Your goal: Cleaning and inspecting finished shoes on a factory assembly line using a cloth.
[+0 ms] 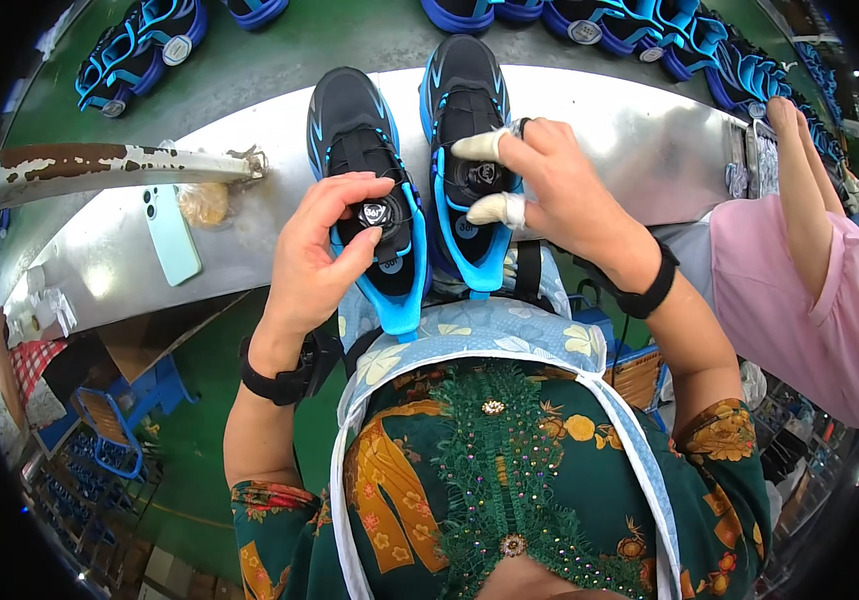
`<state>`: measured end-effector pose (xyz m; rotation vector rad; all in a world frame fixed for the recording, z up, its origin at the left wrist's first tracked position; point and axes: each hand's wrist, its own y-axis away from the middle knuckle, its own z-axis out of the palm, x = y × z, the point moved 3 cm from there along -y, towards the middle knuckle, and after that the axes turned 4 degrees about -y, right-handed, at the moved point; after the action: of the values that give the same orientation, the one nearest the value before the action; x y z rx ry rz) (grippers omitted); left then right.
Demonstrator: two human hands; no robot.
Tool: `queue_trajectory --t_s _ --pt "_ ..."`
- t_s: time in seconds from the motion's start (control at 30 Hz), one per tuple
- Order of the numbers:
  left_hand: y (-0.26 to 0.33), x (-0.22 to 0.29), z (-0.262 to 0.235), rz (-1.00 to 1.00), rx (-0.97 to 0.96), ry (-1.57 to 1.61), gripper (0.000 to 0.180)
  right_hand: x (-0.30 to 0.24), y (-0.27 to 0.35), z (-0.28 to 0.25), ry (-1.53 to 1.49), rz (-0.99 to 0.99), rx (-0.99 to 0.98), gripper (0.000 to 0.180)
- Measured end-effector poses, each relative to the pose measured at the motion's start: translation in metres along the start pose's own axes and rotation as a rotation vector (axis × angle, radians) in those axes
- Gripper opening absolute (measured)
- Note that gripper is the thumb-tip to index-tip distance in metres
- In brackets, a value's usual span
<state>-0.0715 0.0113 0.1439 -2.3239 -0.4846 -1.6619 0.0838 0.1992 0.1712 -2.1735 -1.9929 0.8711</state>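
Two black sneakers with bright blue trim, a left one (347, 112) and a right one (463, 72), lie side by side before me. Their toes point away and their heels reach past the near edge of the metal bench. My left hand (321, 245) has thumb and forefinger on either side of the round lacing dial (376, 213) on the left sneaker's tongue. Pale finger cots cover the thumb and forefinger of my right hand (559, 185). These two fingers bracket the lacing dial (486, 177) of the right sneaker.
A mint-green phone (171, 238) and a small plastic bag (204, 203) lie on the bench (649, 150) at left, near a chipped metal bar (119, 160). More sneakers (139, 50) line the green surface beyond. A co-worker in a pink top (789, 290) works at right.
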Motion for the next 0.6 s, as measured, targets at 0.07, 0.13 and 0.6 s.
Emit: queue_trajectory --t_s 0.07,0.13,0.6 --pt "0.0 0.0 0.001 -0.007 0.003 0.007 0.04 -0.001 0.0 -0.001 -0.034 -0.018 -0.075 0.039" --pt "0.0 0.0 0.001 0.019 0.007 -0.003 0.04 -0.003 0.003 0.008 0.025 0.01 -0.004 0.039" --pt "-0.001 -0.002 0.0 0.018 0.026 -0.028 0.036 -0.001 0.006 0.01 0.044 0.086 0.015 0.032"
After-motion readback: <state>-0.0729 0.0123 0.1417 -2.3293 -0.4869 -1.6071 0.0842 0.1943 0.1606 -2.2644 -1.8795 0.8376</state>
